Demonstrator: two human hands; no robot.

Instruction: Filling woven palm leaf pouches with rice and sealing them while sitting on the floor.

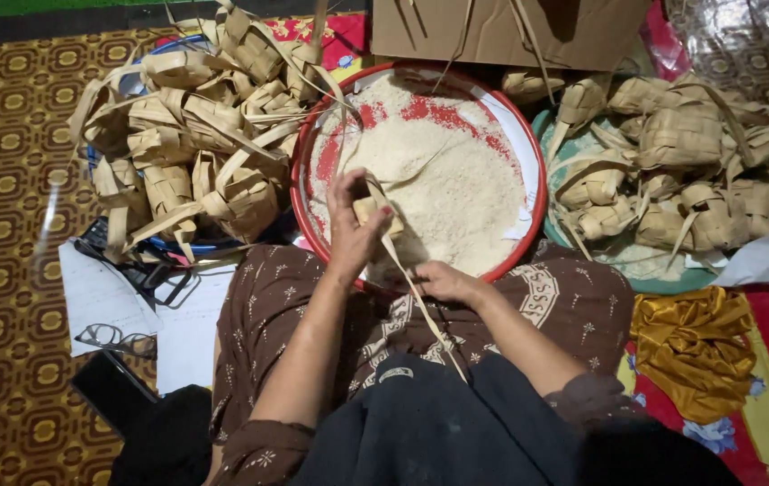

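Note:
My left hand [351, 227] grips a small woven palm-leaf pouch [375, 209] over the near side of a round red-rimmed tray [528, 135] holding white rice [443, 180]. A long leaf strip [420, 301] trails from the pouch down across my lap. My right hand [445, 282] pinches that strip just below the tray's near rim. Both forearms reach out from my lap, which is covered in brown patterned cloth.
A heap of woven leaf pouches [195, 135] fills a blue basin on the left. Another heap [672, 171] lies on a green tray at the right. A cardboard box [510, 31] stands behind. Papers, glasses [114, 339] and a phone [114, 387] lie at lower left; gold cloth [695, 346] at right.

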